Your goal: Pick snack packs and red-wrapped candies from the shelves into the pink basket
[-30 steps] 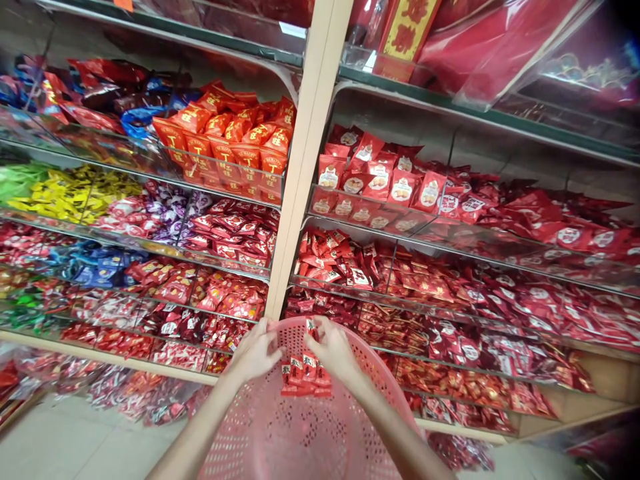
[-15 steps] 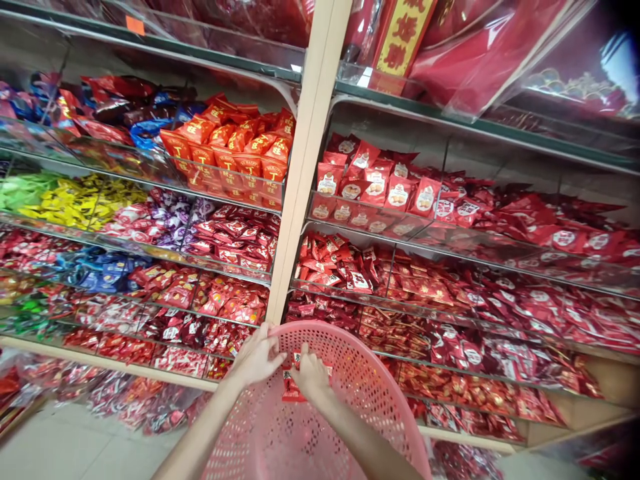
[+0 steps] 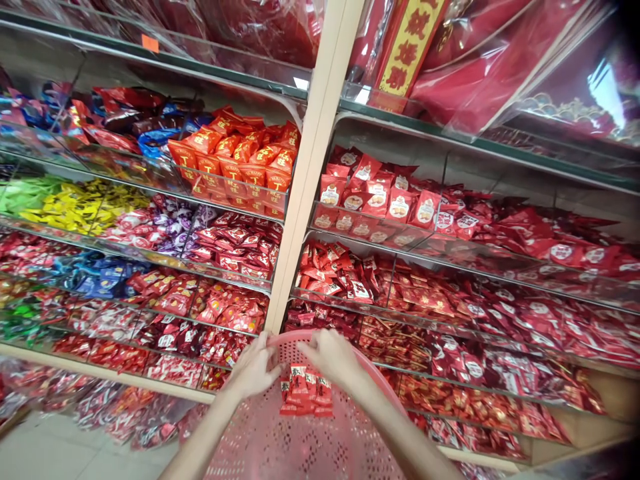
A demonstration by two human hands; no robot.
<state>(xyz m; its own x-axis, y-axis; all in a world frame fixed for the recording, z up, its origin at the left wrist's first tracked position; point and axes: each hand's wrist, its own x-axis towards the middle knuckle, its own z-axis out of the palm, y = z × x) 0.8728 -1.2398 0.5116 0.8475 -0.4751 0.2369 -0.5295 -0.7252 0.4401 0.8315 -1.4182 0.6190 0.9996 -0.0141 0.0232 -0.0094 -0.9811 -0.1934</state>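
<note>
A pink plastic basket (image 3: 387, 393) with a perforated wall is in front of me, tilted so that its inside shows. My left hand (image 3: 253, 370) is closed on the rim at the upper left, its thumb over the inner side. Across the far rim lies my right hand (image 3: 333, 357), its fingers bent over the edge and its thumb pointing left; its fingertips are partly hidden. Several small red packets (image 3: 306, 393) with black characters on white tops rest side by side in the basket, just below and between my hands.
Shelves of wrapped sweets fill both sides of a pale wooden post (image 3: 295, 207). Orange packets (image 3: 240, 160) stand left of it, red packets (image 3: 377, 193) right of it. Clear shelf lips (image 3: 370, 227) front the rows. Bagged goods (image 3: 115, 407) lie low above the tiled floor (image 3: 55, 447).
My right hand has lifted off the red packets and moved up and right to the basket's rim, uncovering them. My left hand stays on the rim. The view has tilted slightly upward.
</note>
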